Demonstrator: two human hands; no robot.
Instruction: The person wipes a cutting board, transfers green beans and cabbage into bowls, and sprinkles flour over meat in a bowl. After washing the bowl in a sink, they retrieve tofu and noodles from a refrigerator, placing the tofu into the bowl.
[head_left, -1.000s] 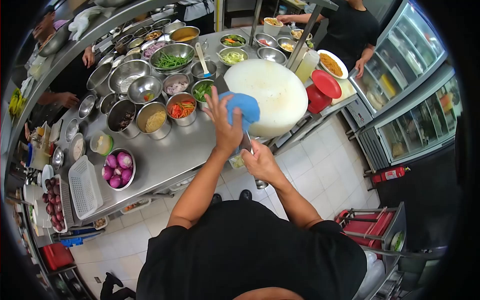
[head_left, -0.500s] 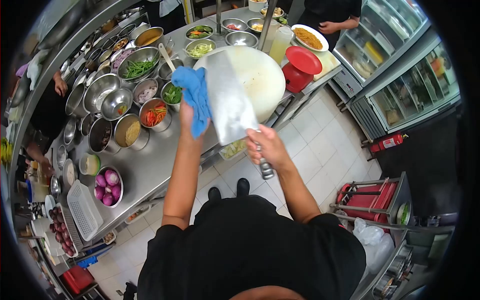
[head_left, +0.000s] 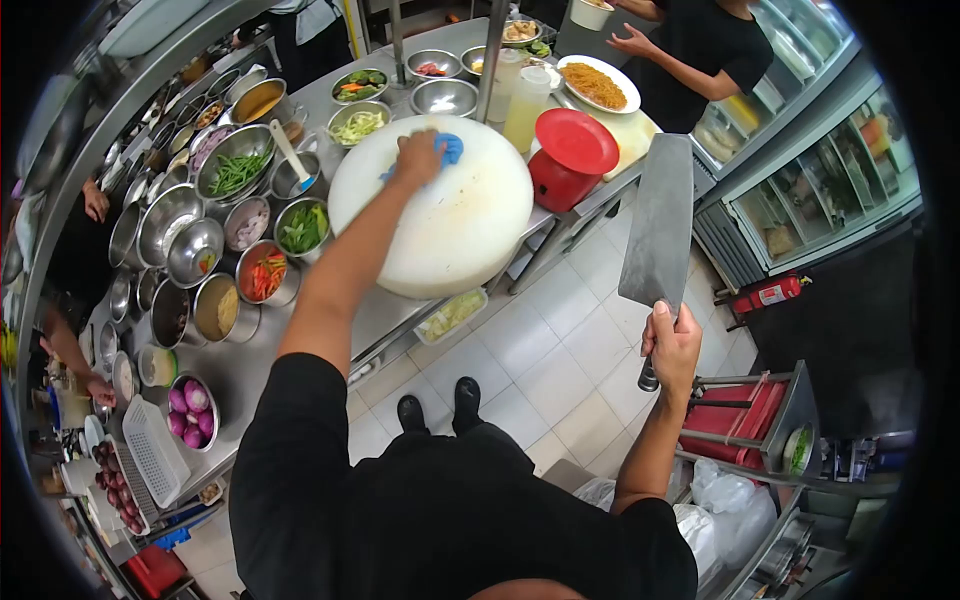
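My left hand (head_left: 418,160) presses a blue cloth (head_left: 450,151) onto the far part of a round white chopping block (head_left: 450,230); its fingers are curled over the cloth. Off to the right, over the floor, my right hand (head_left: 672,345) grips the handle of a wide cleaver (head_left: 660,220). The blade points up and away from me, apart from the block. Small dark specks mark the block's surface.
Metal bowls of green beans (head_left: 238,173), sliced peppers (head_left: 264,275) and purple onions (head_left: 190,412) stand left of the block. A red container (head_left: 572,160) and a noodle plate (head_left: 598,84) are right of it. A co-worker (head_left: 700,60) stands beyond.
My left hand has moved the cloth from the cleaver blade onto the block. The cleaver has swung right and away from the block in my right hand. The co-worker now holds a white tub.
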